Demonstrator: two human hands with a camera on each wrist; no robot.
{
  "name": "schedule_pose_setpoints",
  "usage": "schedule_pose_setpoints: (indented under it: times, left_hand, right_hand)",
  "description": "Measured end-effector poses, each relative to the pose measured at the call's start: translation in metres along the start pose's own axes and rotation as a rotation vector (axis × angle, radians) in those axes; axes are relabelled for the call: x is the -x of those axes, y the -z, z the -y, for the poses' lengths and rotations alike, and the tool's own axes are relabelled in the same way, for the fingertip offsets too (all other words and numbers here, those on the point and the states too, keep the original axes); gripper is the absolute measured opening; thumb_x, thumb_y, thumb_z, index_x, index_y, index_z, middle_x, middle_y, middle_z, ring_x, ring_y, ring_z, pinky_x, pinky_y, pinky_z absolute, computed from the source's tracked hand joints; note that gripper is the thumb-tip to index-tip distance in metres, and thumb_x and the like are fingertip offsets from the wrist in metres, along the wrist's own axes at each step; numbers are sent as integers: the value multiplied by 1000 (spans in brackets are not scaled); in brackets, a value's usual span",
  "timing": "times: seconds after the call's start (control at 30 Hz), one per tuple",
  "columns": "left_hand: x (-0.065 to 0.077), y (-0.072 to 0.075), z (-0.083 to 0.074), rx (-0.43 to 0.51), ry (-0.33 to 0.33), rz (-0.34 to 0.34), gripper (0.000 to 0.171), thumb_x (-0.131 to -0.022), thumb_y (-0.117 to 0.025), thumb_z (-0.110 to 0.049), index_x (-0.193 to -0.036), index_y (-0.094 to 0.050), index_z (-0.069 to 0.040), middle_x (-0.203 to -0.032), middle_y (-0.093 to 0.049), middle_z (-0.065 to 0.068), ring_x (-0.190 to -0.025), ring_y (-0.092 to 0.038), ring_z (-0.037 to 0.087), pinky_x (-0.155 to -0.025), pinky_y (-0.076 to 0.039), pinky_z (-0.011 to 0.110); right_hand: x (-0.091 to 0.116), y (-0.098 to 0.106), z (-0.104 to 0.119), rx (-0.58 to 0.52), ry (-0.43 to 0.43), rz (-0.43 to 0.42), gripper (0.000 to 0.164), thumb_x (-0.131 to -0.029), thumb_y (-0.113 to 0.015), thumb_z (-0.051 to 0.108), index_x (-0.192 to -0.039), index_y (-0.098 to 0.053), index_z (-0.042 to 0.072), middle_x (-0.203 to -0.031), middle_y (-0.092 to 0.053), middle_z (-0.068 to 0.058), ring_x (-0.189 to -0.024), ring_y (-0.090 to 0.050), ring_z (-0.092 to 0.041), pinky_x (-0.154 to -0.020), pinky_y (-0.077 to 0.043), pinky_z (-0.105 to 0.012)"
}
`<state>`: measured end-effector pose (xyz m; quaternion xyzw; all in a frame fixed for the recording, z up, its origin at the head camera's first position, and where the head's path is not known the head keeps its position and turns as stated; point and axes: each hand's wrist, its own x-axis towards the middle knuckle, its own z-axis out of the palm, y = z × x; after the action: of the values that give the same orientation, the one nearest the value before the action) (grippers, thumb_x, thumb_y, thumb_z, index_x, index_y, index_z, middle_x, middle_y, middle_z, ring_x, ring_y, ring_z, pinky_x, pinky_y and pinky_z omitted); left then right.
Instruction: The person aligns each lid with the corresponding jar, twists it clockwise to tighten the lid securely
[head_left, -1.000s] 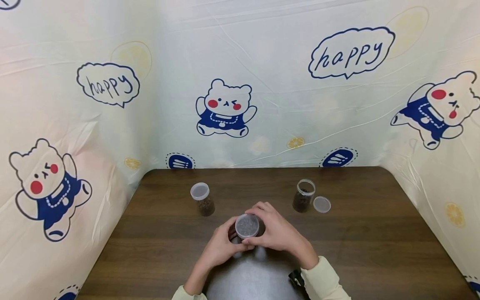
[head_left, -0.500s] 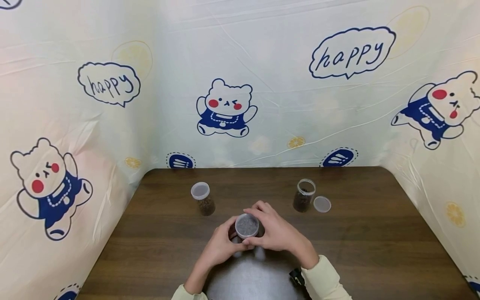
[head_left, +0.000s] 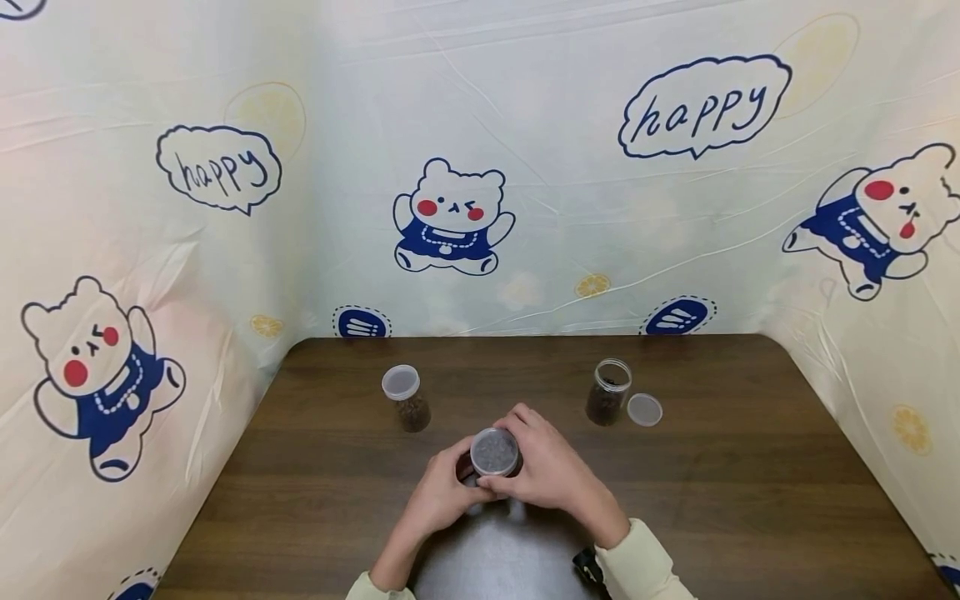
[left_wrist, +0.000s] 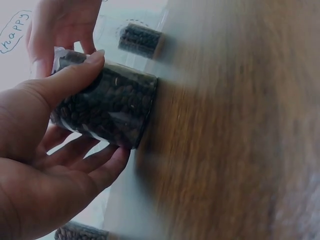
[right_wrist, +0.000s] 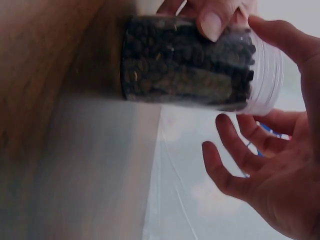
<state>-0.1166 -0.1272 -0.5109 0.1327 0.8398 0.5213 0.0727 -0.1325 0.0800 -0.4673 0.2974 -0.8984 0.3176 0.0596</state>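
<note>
Head view: left hand and right hand clamped on clear cylindrical plastic jar of dark beans, near middle of brown wooden table. Far left: lidded clear jar. Far right: uncapped clear jar, round translucent lid beside it. Left wrist: left hand clasps jar's body. Right wrist: right hand curls round its clear top.

One table has three jars: a middle jar near its centre, a left jar toward its far left, a right jar toward its far right. Three lids: two jar lids, one loose lid on the table. Over it, one left hand and one right hand. Around it, the cloth shows three bears and two whole speech bubbles.
</note>
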Motion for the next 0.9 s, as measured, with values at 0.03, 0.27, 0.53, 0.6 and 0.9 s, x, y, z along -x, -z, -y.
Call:
schedule_pose_setpoints:
  times: [0.03, 0.27, 0.53, 0.6, 0.9]
  left_hand:
    - [0, 0, 0, 3, 1, -4, 65, -78, -95, -18, -136, -66, -18, -131, -72, 8, -122, -69, 24, -98, -58, 24]
    - [-1, -3, 0, 25, 17, -7, 66, -78, -94, -13, -138, -65, -13, -131, -72, 14, -124, -69, 28, -97, -59, 25]
    - [0, -1, 0, 21, 31, 21, 70, -80, -94, -19, -141, -62, -14, -136, -69, 13, -127, -67, 30, -100, -59, 36]
    - [0, -1, 0, 31, 31, 21, 70, -79, -94, -19, -141, -62, -15, -136, -68, 13, -128, -67, 30, -101, -59, 37]
    - [0, 0, 0, 48, 18, 28, 73, -77, -96, -21, -141, -62, -17, -136, -68, 13, -129, -66, 30, -101, -58, 33]
  right_hand:
    - [0, -1, 1, 11, -12, -11, 58, -78, -90, 49, -117, -68, 13, -108, -60, 4, -93, -59, -9, -85, -57, -30]
    - [2, -7, 7, 16, -83, -59, 59, -75, -90, 50, -113, -65, 13, -104, -58, 4, -81, -59, -8, -74, -55, -24]
    - [6, -7, 5, -87, -139, -28, 61, -77, -91, 49, -118, -62, 16, -108, -56, 6, -87, -59, -7, -78, -56, -26]
    - [8, -7, 4, -111, -141, -17, 63, -77, -91, 52, -120, -62, 17, -111, -56, 6, -90, -60, -7, -82, -57, -27]
    - [13, -6, -5, -186, -117, 10, 67, -79, -91, 53, -129, -63, 17, -116, -64, 7, -102, -63, -9, -91, -57, -32]
